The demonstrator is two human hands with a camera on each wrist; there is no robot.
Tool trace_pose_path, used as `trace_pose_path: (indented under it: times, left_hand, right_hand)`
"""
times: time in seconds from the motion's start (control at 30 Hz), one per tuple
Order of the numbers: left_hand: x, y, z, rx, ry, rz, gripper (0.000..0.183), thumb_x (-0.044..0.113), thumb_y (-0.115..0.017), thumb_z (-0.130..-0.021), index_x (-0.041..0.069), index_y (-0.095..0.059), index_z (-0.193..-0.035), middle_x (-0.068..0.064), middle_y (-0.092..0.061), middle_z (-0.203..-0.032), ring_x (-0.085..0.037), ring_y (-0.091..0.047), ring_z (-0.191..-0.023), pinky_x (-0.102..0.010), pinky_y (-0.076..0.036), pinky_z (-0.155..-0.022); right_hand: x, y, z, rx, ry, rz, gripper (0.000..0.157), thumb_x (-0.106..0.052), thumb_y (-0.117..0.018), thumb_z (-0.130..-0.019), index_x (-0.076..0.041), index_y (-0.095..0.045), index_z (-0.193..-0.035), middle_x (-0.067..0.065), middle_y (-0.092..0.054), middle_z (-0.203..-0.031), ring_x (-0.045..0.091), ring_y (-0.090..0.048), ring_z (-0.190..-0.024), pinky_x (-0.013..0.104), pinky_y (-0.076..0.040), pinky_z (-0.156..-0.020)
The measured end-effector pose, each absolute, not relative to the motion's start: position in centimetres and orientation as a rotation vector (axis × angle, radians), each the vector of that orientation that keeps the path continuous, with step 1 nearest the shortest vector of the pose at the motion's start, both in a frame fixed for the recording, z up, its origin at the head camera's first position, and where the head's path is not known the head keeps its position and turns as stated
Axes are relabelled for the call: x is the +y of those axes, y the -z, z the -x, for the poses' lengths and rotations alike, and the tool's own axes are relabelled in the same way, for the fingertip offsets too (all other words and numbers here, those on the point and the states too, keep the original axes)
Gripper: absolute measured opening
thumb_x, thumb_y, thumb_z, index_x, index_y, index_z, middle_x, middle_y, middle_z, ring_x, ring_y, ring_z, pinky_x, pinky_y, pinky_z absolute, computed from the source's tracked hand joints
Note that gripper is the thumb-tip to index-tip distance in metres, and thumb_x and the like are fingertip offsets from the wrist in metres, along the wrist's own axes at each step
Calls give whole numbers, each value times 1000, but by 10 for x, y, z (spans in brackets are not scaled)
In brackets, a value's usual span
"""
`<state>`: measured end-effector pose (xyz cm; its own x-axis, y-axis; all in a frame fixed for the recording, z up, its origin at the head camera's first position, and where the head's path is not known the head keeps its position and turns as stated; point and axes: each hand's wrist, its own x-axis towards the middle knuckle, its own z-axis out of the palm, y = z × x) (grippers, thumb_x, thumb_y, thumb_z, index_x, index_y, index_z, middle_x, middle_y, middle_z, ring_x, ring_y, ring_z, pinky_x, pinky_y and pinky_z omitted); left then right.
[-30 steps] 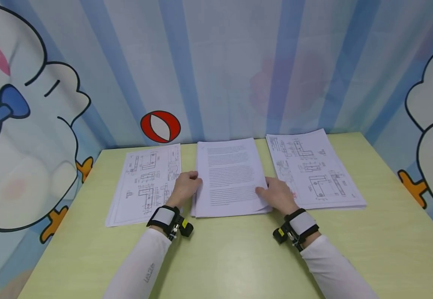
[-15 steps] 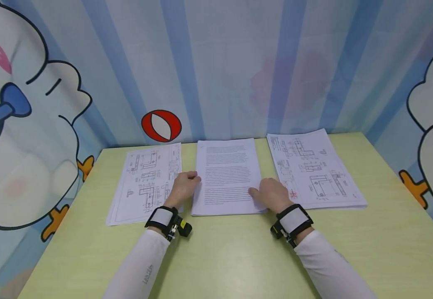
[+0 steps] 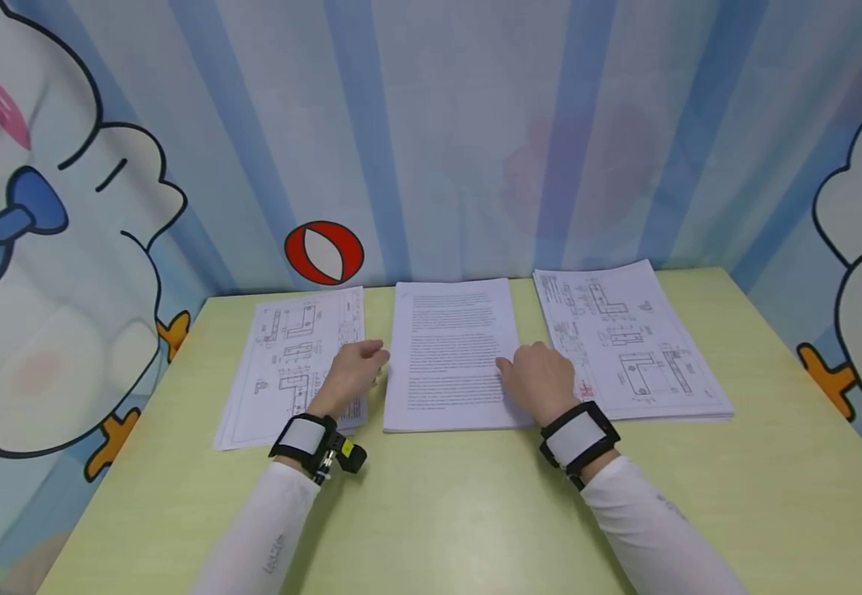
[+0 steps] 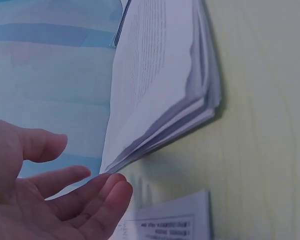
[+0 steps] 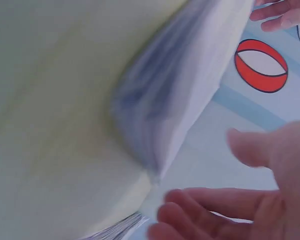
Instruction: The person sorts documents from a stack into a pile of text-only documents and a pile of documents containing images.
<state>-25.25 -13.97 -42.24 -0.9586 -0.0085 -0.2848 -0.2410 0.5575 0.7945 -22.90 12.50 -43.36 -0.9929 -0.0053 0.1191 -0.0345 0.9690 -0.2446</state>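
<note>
A stack of printed text sheets (image 3: 453, 355) lies in the middle of the table in the head view. Beside its left edge my left hand (image 3: 350, 376) hovers over the right side of a pile of drawing sheets (image 3: 274, 364). In the left wrist view that hand's thumb and fingers are loosely bent with nothing between them, the fingertips close to the stack's corner. My right hand (image 3: 542, 384) is at the stack's right edge, its thumb over the top sheet. The right wrist view shows its fingers (image 5: 185, 220) relaxed and apart from the paper.
Another pile of drawing sheets (image 3: 654, 388), bearing a red mark, lies on the right of the pale yellow table (image 3: 445, 512). Behind the table hangs a blue striped curtain (image 3: 460, 149) with cartoon figures.
The middle stack's sheets have come into line with each other. My right hand moved left with its edge, then stayed near it. My left hand has drawn away leftward from the stack.
</note>
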Motion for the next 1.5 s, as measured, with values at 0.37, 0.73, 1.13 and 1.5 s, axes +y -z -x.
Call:
trace_pose_path:
  times: [0.37, 0.73, 1.13, 1.5]
  left_hand:
    - [-192, 398, 247, 2754, -1271, 231, 51, 32, -43, -97, 8, -39, -142, -15, -44, -144, -32, -42, -130, -53, -37, -106]
    - [-259, 398, 242, 2769, -1064, 373, 58, 28, -39, -98, 0, -26, -146, -27, -29, -149, -42, -35, -131, -59, -31, -107]
    - [-300, 416, 237, 2636, -944, 513, 71, 31, -40, -96, -8, -8, -146, -35, -18, -149, -49, -26, -130, -64, -23, -108]
    - [-288, 420, 236, 2625, -995, 571, 70, 30, -42, -96, -3, -9, -148, -31, -17, -151, -48, -22, -136, -64, -23, -108]
  right_hand:
    - [84, 409, 232, -2733, -939, -128, 58, -49, -46, -92, -1, -64, -118, 20, -68, -106, 33, -66, -85, 46, -55, -64]
    - [16, 407, 234, -2774, -1363, -291, 55, -39, -50, -93, -1, -51, -133, 21, -54, -134, 34, -49, -124, 47, -42, -103]
    - [-48, 428, 232, -2940, -1608, -448, 59, -38, -45, -95, -1, -39, -141, 19, -41, -145, 32, -34, -136, 45, -32, -112]
    - [-78, 438, 227, -3018, -1647, -356, 63, -41, -46, -94, -8, -31, -146, 33, -12, -151, 45, -42, -126, 53, -39, -103]
